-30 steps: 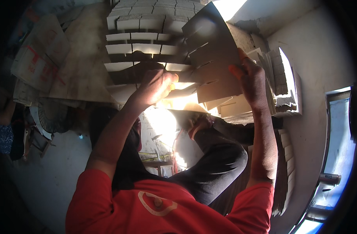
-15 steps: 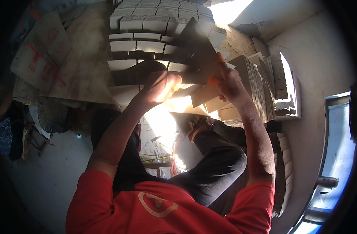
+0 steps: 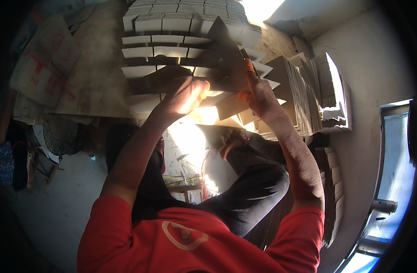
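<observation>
brown cardboard sheet (image 3: 224, 59), white stacked boxes (image 3: 172, 27), red shirt (image 3: 140, 245)

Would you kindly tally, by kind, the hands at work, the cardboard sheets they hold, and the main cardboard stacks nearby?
Hands: 2, the left hand and the right hand
Held brown cardboard sheet: 1
Cardboard stacks: 2, the pale stack ahead and the brown stack to the right
Total: 5

Flat brown cardboard sheet (image 3: 224, 61), dark in shadow, held up tilted with one pointed corner uppermost, gripped along its lower edge between both hands, in front of stacked rows of pale folded cardboard pieces (image 3: 172, 27), its lower part sunlit
</observation>
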`<state>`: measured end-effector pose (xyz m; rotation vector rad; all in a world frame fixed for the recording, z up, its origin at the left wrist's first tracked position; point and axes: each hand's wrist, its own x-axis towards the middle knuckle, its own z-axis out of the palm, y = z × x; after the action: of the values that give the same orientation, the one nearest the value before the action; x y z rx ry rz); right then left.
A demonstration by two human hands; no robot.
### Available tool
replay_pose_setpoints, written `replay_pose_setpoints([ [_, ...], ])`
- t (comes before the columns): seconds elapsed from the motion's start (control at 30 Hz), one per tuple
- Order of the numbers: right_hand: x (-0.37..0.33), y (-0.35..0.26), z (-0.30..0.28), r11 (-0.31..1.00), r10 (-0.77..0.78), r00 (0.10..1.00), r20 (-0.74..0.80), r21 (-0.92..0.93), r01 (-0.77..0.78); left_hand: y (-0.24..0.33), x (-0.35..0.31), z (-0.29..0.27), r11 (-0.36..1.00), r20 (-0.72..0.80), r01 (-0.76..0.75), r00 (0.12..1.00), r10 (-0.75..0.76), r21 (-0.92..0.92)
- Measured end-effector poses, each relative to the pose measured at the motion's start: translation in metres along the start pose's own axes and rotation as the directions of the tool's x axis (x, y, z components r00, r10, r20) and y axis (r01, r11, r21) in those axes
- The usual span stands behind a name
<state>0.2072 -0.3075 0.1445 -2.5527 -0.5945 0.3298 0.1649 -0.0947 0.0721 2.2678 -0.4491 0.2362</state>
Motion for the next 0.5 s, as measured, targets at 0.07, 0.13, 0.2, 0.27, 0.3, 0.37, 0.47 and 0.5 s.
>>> replay_pose_setpoints([
  [0.07, -0.004, 0.001, 0.004, 0.979, -0.162, 0.983, -0.081, -0.141, 0.149, -0.003, -0.002, 0.0, 0.999, 0.003, -0.008, 1.0, 0.008, -0.031],
  [0.13, -0.006, 0.001, 0.005, 0.965, -0.197, 0.972, -0.126, -0.197, 0.17, -0.002, -0.002, -0.001, 1.0, 0.042, 0.007, 0.999, -0.006, -0.02],
  [0.2, -0.008, -0.004, 0.003, 0.984, -0.102, 0.983, -0.151, -0.162, 0.077, 0.001, -0.001, -0.004, 0.998, 0.113, 0.043, 0.992, -0.046, 0.036],
  [0.27, -0.009, -0.005, 0.0, 0.983, -0.142, 0.98, -0.137, -0.139, 0.123, 0.003, -0.003, -0.003, 0.998, 0.1, 0.054, 0.993, -0.056, 0.026],
  [0.3, -0.01, -0.004, 0.0, 0.981, -0.163, 0.978, -0.13, -0.127, 0.147, 0.003, -0.003, -0.003, 0.998, 0.093, 0.06, 0.994, -0.062, 0.021],
  [0.37, -0.012, -0.003, 0.004, 0.974, -0.182, 0.974, -0.134, -0.16, 0.16, 0.004, 0.0, -0.005, 0.988, 0.177, 0.153, 0.973, -0.151, 0.001],
  [0.47, -0.015, 0.005, 0.017, 0.959, -0.209, 0.965, -0.159, -0.226, 0.171, 0.006, 0.006, -0.008, 0.997, -0.085, -0.077, 0.993, 0.078, 0.02],
  [0.5, -0.015, 0.007, 0.019, 0.953, -0.218, 0.961, -0.171, -0.251, 0.172, 0.006, 0.009, -0.008, 0.976, -0.23, -0.208, 0.949, 0.217, 0.063],
])
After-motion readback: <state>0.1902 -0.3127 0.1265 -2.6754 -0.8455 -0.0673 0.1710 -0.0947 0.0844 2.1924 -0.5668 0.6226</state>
